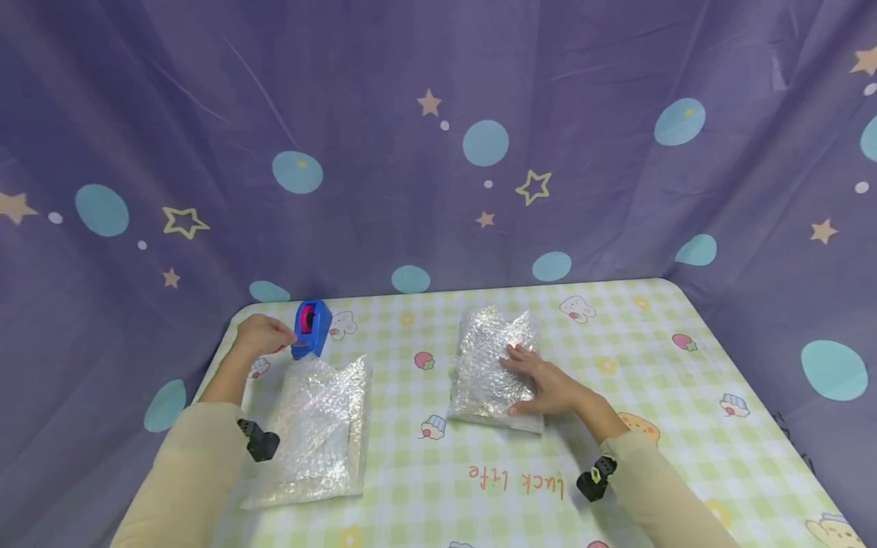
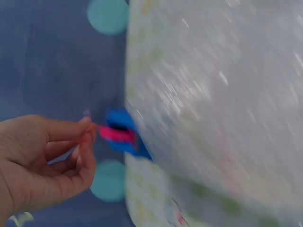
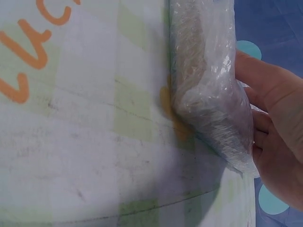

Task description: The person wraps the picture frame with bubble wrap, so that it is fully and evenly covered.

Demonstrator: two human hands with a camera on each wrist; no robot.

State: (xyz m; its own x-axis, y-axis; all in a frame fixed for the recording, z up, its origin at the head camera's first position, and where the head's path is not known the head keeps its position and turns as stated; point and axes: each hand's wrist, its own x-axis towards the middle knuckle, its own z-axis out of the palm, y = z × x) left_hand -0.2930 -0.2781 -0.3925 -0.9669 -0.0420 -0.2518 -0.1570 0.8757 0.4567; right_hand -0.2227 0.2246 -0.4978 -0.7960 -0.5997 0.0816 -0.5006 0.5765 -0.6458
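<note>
In the head view my left hand (image 1: 263,335) is at the table's far left, beside a blue tape dispenser (image 1: 320,326) with a pink roll (image 1: 307,317). Thumb and forefinger pinch a small translucent piece of tape (image 2: 86,113), seen in the left wrist view. A larger bubble-wrapped package (image 1: 318,438) lies flat just below the dispenser. Over to the right, my right hand (image 1: 551,384) rests with fingers spread on a second bubble-wrapped package (image 1: 483,373). The right wrist view shows this package (image 3: 203,85) from its side, with the fingers lying over its top.
A pale green checked cloth (image 1: 404,426) with cartoon prints and lettering covers the table. Behind its far edge hangs a purple curtain (image 1: 370,221) with stars and blue dots. Small black cameras (image 1: 259,441) are strapped to both wrists.
</note>
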